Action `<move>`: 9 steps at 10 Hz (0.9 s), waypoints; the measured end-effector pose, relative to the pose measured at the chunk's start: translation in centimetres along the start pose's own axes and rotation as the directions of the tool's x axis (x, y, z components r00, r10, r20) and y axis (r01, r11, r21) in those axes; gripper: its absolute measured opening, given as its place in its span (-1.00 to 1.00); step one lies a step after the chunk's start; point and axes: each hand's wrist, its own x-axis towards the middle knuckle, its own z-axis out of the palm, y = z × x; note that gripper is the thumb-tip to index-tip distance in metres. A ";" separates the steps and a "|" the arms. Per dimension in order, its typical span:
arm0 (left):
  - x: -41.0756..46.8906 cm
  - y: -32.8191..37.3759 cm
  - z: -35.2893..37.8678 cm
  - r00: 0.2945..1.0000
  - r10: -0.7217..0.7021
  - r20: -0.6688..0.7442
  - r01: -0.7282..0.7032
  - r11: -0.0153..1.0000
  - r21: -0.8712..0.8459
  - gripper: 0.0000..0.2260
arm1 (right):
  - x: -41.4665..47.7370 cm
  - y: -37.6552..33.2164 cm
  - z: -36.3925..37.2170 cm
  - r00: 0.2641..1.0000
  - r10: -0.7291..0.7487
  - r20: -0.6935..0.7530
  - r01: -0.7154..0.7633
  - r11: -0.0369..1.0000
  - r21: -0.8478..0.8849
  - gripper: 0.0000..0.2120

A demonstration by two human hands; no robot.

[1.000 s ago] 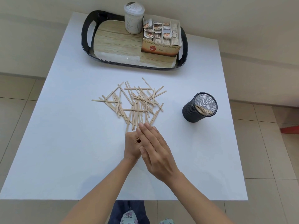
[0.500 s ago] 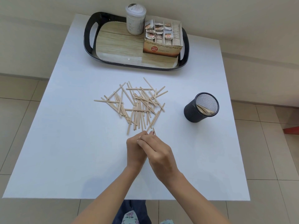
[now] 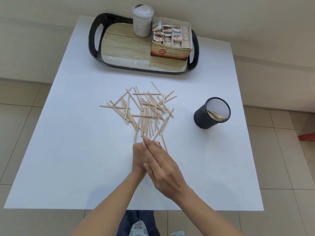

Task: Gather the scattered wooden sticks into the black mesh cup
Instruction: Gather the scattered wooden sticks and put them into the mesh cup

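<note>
Several thin wooden sticks [image 3: 144, 109] lie scattered in a loose pile at the middle of the white table [image 3: 68, 150]. The black mesh cup [image 3: 202, 119] stands upright to their right, with a few sticks leaning inside it. Just below the pile, my left hand [image 3: 139, 159] and my right hand [image 3: 163, 169] are pressed flat together, fingers straight, the right one covering most of the left. One stick [image 3: 164, 143] lies on the table beside my right fingers. I see nothing held between the palms.
A black tray [image 3: 92, 48] with a wood-pattern floor sits at the table's far edge, carrying a white lidded jar [image 3: 142, 21] and an open tea-bag box [image 3: 170, 43]. Tiled floor surrounds the table.
Half a second ago my fingers were curled together at the pile's lower edge; now both hands are flat, palm to palm. A stick lies beside my right fingers.
</note>
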 end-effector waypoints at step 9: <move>0.8 0.2 -0.9 0.973 0.196 0.124 -0.201 0.979 0.022 -0.72 | 1.2 -0.3 -2.4 0.992 0.128 0.014 -0.127 0.991 -0.050 -0.69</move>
